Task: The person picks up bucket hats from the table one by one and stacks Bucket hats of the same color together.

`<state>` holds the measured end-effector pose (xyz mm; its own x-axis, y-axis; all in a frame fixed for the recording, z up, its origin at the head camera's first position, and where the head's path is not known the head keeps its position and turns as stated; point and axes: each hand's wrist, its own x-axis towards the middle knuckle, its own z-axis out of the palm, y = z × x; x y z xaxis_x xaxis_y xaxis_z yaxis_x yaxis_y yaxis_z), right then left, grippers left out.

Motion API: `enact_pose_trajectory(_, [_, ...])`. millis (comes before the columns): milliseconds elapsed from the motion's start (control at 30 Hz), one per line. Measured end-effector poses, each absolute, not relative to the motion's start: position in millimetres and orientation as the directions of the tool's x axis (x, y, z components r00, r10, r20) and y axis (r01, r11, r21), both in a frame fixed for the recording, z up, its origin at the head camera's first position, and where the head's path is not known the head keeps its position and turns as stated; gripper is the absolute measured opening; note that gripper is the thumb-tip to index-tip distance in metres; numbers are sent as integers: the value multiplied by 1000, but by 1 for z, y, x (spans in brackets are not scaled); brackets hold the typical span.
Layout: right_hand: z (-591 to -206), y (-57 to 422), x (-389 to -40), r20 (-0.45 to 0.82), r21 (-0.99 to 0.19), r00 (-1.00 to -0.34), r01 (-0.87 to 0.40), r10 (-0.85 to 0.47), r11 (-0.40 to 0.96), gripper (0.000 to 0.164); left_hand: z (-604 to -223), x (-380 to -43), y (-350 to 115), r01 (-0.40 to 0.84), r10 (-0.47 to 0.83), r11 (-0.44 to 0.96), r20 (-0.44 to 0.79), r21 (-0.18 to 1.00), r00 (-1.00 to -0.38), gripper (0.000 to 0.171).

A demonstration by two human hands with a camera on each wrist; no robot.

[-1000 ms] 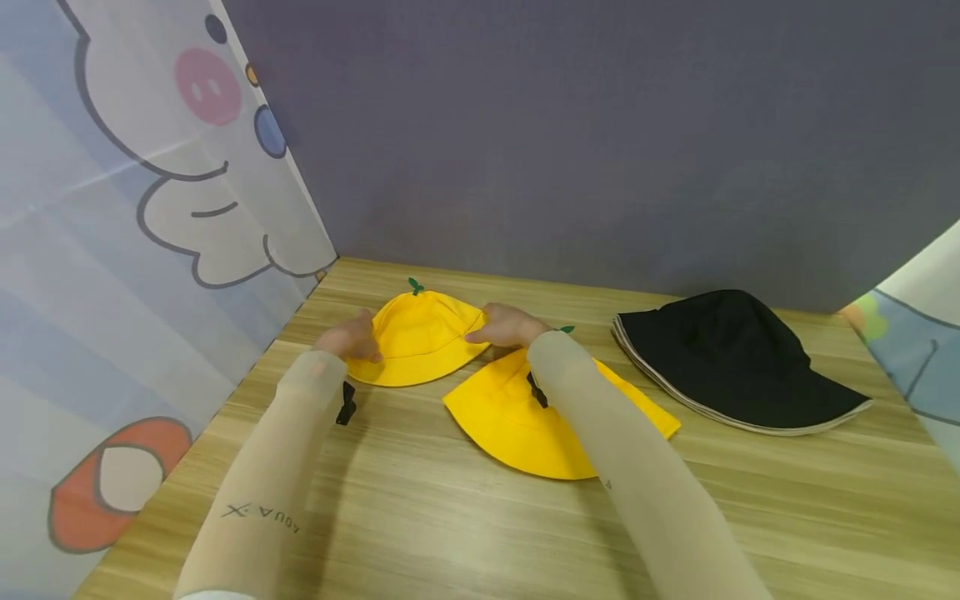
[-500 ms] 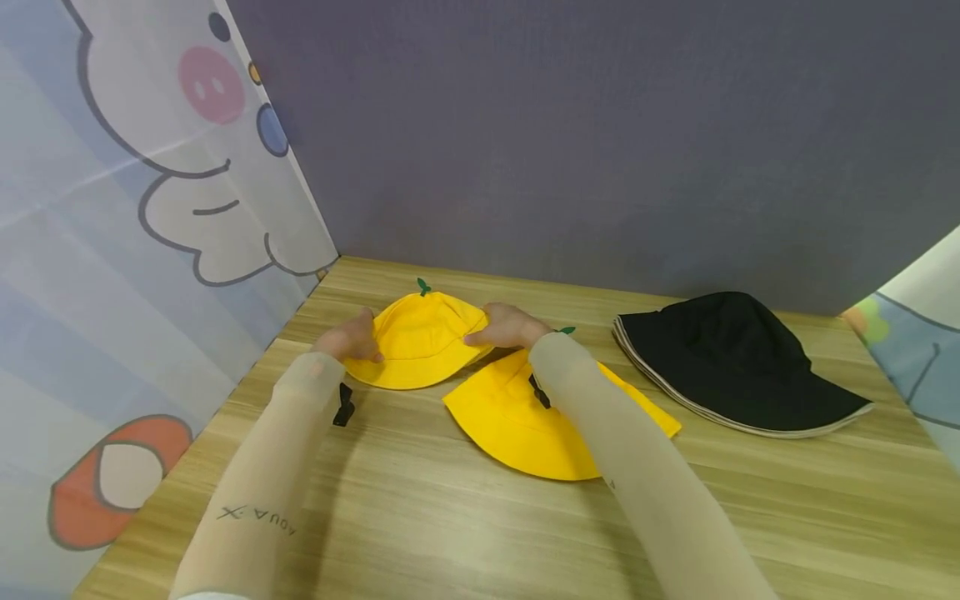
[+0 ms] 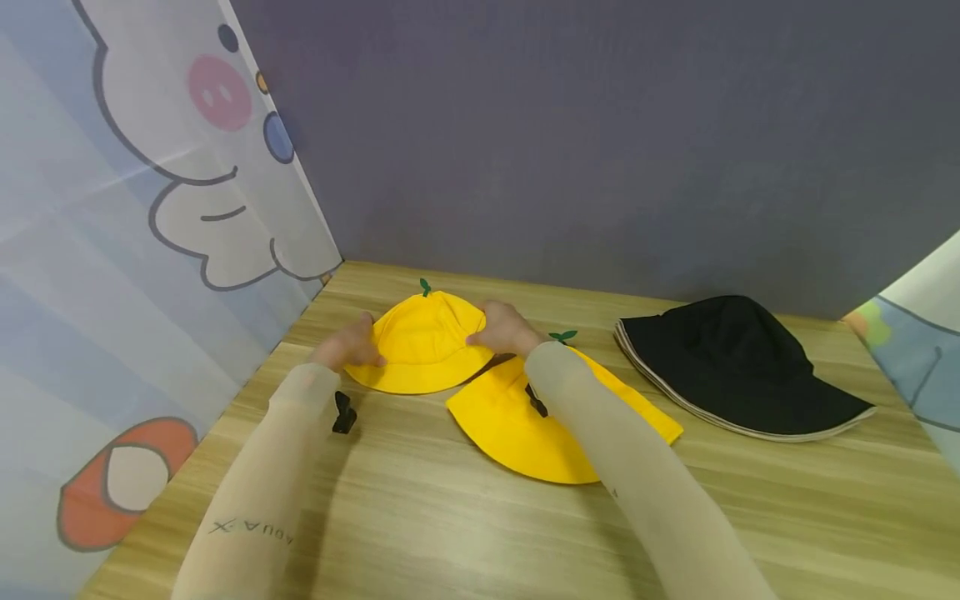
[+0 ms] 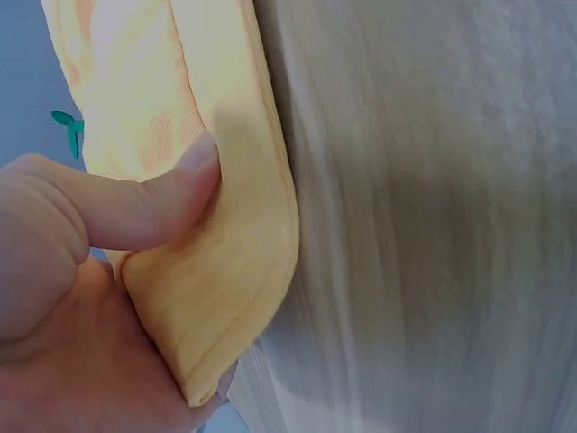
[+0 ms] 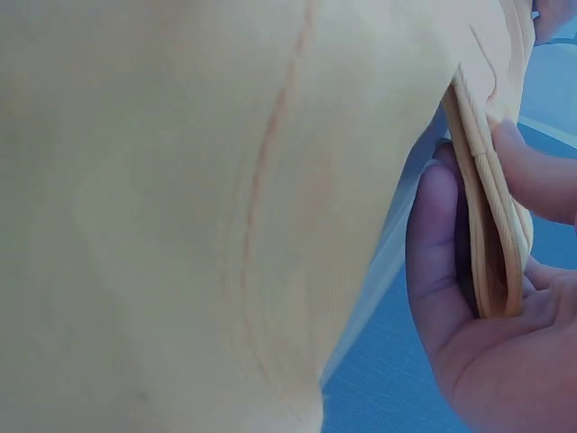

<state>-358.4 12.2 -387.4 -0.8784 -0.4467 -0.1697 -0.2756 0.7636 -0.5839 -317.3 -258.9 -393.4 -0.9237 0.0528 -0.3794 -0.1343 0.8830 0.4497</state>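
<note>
A yellow bucket hat [image 3: 427,337] with a small green sprout on its crown lies folded flat at the table's far left, held from both sides. My left hand [image 3: 351,343] pinches its left brim end; in the left wrist view the thumb [image 4: 171,194] presses on top of the brim. At the opposite end my right hand [image 3: 507,329] grips the brim between thumb and fingers, and the folded layers [image 5: 491,225] show in the right wrist view. A second yellow bucket hat [image 3: 517,425] with a sprout lies nearer, partly hidden under my right forearm.
A black bucket hat [image 3: 731,367] with a pale edge lies folded at the right. A grey panel [image 3: 570,150] stands behind the wooden table [image 3: 420,517]. A printed cartoon sheet [image 3: 97,275] hangs along the left side.
The held hat has shifted slightly right and towards me, its sprout moving right. Both hands keep their grip. The head view has tilted a little; the other hats have stayed put.
</note>
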Motion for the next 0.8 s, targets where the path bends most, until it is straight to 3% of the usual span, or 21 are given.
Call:
enact_pose_trajectory(200, [-391,13,-355,-195,-560,-867,-286,-459,778,67,-399,-316,-260,-76,82,908,-351,413,-933,73])
enact_pose_trajectory(467, [-382,11,-351,-159,-524,-871,-324,-465,787,66,-393,-312,-260,-50,113,885,-317,462,-942,63])
enact_pose_trajectory(800, [-376,22,-349,-138,-533,-894,-295,-426,793,67,-376,-319,-255,22,150,913,-285,406,-947,72])
